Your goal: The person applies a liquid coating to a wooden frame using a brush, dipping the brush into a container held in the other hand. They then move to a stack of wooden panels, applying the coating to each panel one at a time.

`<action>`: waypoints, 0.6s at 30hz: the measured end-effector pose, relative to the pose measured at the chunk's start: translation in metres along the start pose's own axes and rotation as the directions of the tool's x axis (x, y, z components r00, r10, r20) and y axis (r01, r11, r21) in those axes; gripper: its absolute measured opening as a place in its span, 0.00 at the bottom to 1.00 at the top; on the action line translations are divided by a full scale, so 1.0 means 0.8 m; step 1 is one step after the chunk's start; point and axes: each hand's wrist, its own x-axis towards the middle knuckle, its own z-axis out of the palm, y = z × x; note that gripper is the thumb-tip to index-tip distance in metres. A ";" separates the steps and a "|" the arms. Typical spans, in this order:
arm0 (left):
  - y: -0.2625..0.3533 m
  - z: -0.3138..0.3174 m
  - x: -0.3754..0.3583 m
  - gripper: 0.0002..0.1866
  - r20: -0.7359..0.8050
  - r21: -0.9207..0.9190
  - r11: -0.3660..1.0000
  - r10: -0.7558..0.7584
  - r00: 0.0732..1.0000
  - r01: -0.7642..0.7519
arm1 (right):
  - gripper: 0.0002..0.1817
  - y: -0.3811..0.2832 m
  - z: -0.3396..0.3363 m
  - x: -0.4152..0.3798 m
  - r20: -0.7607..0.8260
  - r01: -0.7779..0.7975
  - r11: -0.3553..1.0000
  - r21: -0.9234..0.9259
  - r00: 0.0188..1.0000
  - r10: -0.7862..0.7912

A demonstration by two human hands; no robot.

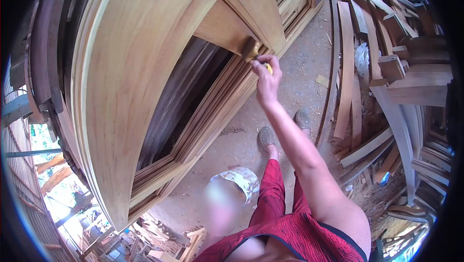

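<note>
My right hand [268, 78] is closed around a paintbrush [267, 67] with a yellow handle. Its dark bristles touch the lower corner of a wooden panel [227, 25] in a large pale wooden frame. The bare wood there looks darker around the brush. My left forearm comes in at the bottom, and my left hand [221, 209] is smeared by a blur, so its fingers do not show. Right beside it is a white, stained bucket [244, 179]; whether the hand grips it is hidden.
A broad curved board [125, 69] of the frame fills the left side. Loose planks [345, 64] and a block of timber [391, 67] lie to the right. Wood scraps [154, 233] are piled at the lower left. My feet stand on a dusty floor [212, 153].
</note>
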 end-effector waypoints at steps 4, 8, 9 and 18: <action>0.005 0.011 0.001 0.51 0.045 0.009 1.000 -0.013 0.999 0.012 | 0.06 -0.135 0.027 -0.072 0.218 0.161 0.931 0.327 0.946 -0.240; 0.006 0.015 0.005 0.52 0.067 0.019 1.000 -0.013 0.998 0.011 | 0.07 -0.170 0.019 -0.063 0.356 -0.165 0.759 0.630 0.930 -0.094; 0.004 0.002 0.008 0.53 0.078 0.008 1.000 0.004 0.997 -0.005 | 0.08 -0.159 0.008 -0.051 0.387 -0.275 0.671 0.689 0.922 -0.019; 0.003 -0.016 0.011 0.54 0.070 0.012 1.000 -0.005 0.998 0.004 | 0.10 0.040 -0.090 0.013 0.151 -0.369 0.551 0.748 0.904 0.400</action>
